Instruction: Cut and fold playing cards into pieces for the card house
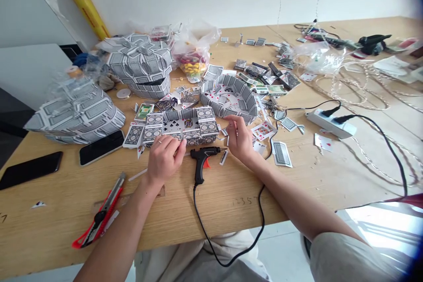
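Observation:
A small open box [207, 125] built from folded playing cards stands in the middle, with card faces showing inside. My left hand [165, 157], a ring on one finger, is closed against its front left side; whatever its fingers grip is hidden. Just off the box's right end is my right hand [239, 141], fingers curled in; anything pinched there is too small to tell. Between my hands a black glue gun [200, 165] with an orange trigger lies on the table, nozzle pointing right. Behind the right hand sits a shallow card tray [214, 105] with angled walls.
Two lidded card boxes [140, 64] [81, 112] stand at the left. Phones [102, 147] [31, 169] and a red utility knife [102, 216] lie nearer. Loose cards [282, 154] scatter around. The glue gun's cord [261, 211] loops over the front edge. A power strip [330, 124] sits right.

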`<state>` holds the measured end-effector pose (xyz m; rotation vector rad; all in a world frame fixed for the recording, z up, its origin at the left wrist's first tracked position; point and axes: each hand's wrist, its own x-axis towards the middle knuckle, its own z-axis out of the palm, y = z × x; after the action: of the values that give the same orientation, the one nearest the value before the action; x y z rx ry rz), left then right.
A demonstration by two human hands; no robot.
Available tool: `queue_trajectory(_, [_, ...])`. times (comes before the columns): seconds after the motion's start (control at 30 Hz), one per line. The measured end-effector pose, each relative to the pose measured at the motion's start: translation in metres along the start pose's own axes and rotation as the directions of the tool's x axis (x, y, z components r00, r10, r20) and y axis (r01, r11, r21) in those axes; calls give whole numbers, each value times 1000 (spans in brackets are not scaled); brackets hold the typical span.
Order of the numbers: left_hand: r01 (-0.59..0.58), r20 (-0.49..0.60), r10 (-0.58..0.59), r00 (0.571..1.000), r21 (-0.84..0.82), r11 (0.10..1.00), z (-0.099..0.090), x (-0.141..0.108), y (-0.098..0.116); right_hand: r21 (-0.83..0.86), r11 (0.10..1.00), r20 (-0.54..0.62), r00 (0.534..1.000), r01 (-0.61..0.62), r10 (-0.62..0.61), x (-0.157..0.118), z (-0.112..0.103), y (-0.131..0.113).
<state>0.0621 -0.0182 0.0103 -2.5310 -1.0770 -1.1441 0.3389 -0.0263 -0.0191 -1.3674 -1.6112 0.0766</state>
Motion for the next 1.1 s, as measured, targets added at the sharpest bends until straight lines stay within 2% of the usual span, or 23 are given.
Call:
queue_trajectory(0.2, [-26,-28,25,999,-39,999,-1,-3,-2,16,990,20,990,141,-142,-1,-3,-6])
queue_trajectory(0.3, [-55,-51,52,997,-55,997,-2,-3,-1,22,985,36,984,173,-174,-2,-4,-7])
queue_trajectory(0.53, [-68,-57,65,996,-57,996,-3,-3,1,28,983,75,980,181,-183,-3,-6,-6])
queue_trajectory(0.73, [-83,-50,79,996,-66,994,-2,-4,2,32,981,64,979,193,-195,-2,-5,-3])
queue_trajectory(1.0, [-177,10,179,984,-103,979,4,-3,20,14,974,42,973,225,-225,-3,-2,-6])
queue_trajectory(1.1, [-180,14,183,983,-110,977,7,-3,21,11,975,34,974,224,-224,-3,-1,-7])
